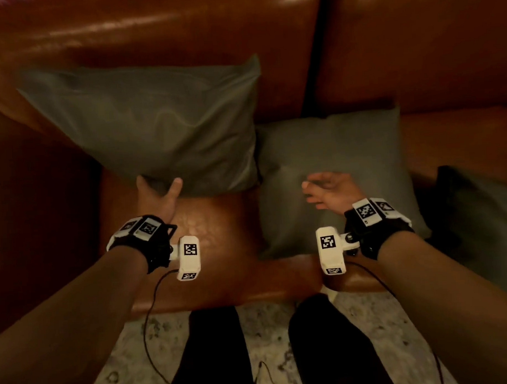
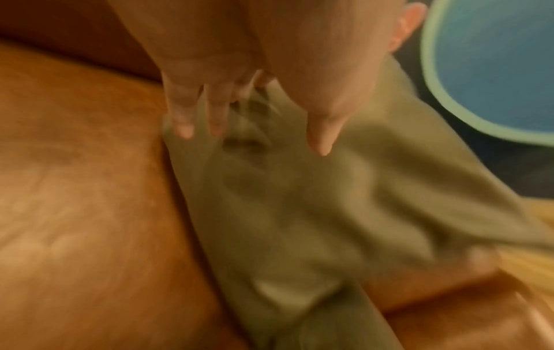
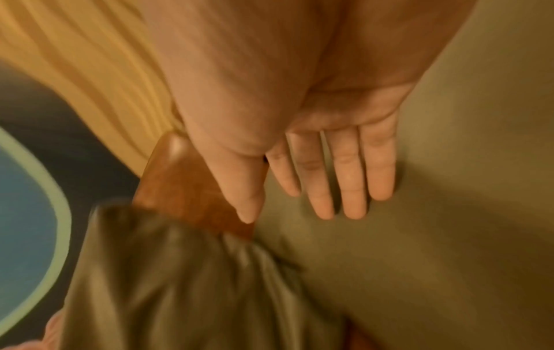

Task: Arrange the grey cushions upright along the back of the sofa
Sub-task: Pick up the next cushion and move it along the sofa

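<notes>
Head view. A brown leather sofa (image 1: pixel 213 236) fills the upper field. The left grey cushion (image 1: pixel 146 129) stands tilted against the sofa back, its lower edge on the seat. The right grey cushion (image 1: pixel 332 174) lies flat on the seat just beside it, their near corners touching or almost so. A third, darker cushion (image 1: pixel 474 213) lies at the right edge, partly out of frame. The left hand (image 1: pixel 157 198) is at the lower edge of the left cushion, thumb raised in front of the fabric and the fingers hidden under or behind the edge; whether the grip is clamped on the fabric cannot be told here. The right hand (image 1: pixel 330 192), blurred, hovers over or rests on the flat cushion with fingers extended. Both wrists carry black straps with white marker blocks. The person's dark trouser legs (image 1: pixel 217 351) and a pale patterned rug (image 1: pixel 395 330) occupy the bottom.

Left wrist view (blurred). The left hand (image 2: pixel 239 71) reaches down onto a corner of the grey cushion (image 2: pixel 315 201); the fingers (image 2: pixel 183 113) and thumb lie spread and roughly straight against puckered fabric, the grip apart. Sofa leather (image 2: pixel 74 189) lies to the left.

Right wrist view. The right hand (image 3: pixel 299 118) lies palm-down on the flat cushion (image 3: pixel 419 236), fingers (image 3: pixel 350 177) straight and together, the grip apart, pressing a slight hollow. The wrinkled upright cushion (image 3: pixel 194 284) appears lower left, with a wedge of sofa leather (image 3: pixel 186 189) between.
</notes>
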